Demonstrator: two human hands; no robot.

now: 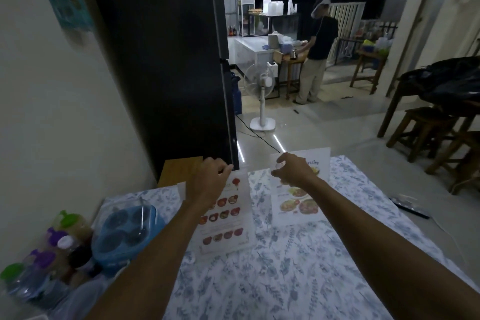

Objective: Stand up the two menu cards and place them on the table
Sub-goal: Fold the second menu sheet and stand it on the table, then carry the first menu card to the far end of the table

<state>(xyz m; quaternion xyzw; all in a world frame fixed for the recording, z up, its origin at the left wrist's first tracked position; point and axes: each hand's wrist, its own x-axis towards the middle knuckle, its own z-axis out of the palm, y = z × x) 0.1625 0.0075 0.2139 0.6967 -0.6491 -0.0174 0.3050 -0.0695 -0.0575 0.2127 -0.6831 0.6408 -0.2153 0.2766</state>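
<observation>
Two clear-framed menu cards with food photos stand upright side by side on the table's floral cloth (285, 280). The left menu card (226, 215) shows rows of small red dishes. My left hand (210, 179) covers its upper left part, with the fingers curled at its top edge. The right menu card (298, 202) shows larger dishes. My right hand (291, 169) pinches it near its top left corner. Both cards rest with their bases on the cloth, facing me.
A blue lidded container (124, 231) and several capped bottles (52, 254) crowd the table's left side. A black fridge (161, 60) stands behind. A dark flat object (410, 206) lies at the table's right edge. Beyond are a fan (261, 96), wooden stools (426, 132) and a person (317, 52).
</observation>
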